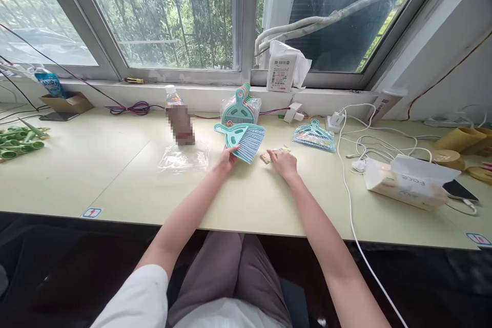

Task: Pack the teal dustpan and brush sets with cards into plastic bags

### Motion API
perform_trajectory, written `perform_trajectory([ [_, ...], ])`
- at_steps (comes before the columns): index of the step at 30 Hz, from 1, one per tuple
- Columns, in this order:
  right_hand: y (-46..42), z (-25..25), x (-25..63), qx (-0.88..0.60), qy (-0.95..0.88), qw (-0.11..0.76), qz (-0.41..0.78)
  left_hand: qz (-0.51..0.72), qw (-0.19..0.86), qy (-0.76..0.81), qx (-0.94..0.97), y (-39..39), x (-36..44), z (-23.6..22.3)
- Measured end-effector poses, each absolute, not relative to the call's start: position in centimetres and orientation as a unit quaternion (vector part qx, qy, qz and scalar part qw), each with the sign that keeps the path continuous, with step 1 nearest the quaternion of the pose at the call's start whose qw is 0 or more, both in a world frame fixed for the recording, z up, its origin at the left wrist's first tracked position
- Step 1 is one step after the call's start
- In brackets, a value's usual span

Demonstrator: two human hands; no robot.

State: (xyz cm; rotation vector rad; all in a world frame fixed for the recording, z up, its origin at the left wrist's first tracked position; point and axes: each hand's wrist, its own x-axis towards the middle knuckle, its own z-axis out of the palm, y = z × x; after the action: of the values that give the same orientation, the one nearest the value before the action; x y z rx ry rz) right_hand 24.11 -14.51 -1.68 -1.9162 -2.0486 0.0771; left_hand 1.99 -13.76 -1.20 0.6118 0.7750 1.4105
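Two hands out on the table [126, 184]. Left hand [227, 158] pinches the near edge of the teal brush-and-dustpan set [242, 139], thumb on top; handle points left, bristles fan right. Right hand [283, 162] lies flat, fingers together, tips on the small card [273, 153] just right of the set, nearer hand to it. Clear plastic bag [183, 157] lies left; bare tabletop toward the near edge.
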Motion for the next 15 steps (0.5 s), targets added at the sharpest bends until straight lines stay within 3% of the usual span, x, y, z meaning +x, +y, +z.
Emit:
perform_trajectory([
  [8,-14.4,-2.0,24.1,-0.666,-0.715,0.199,0.07,0.611,0.649,0.357,0.281,-13.7,2.4,-1.1],
  [11,-14.4,-1.0,24.6,-0.694,-0.651,0.294,0.093,0.602,0.647,0.362,0.297,-13.9,2.5,-1.0],
  [15,-13.9,-0.1,25.4,-0.643,-0.573,0.495,0.111,0.585,0.652,0.367,0.312,-14.6,3.1,-0.7],
])
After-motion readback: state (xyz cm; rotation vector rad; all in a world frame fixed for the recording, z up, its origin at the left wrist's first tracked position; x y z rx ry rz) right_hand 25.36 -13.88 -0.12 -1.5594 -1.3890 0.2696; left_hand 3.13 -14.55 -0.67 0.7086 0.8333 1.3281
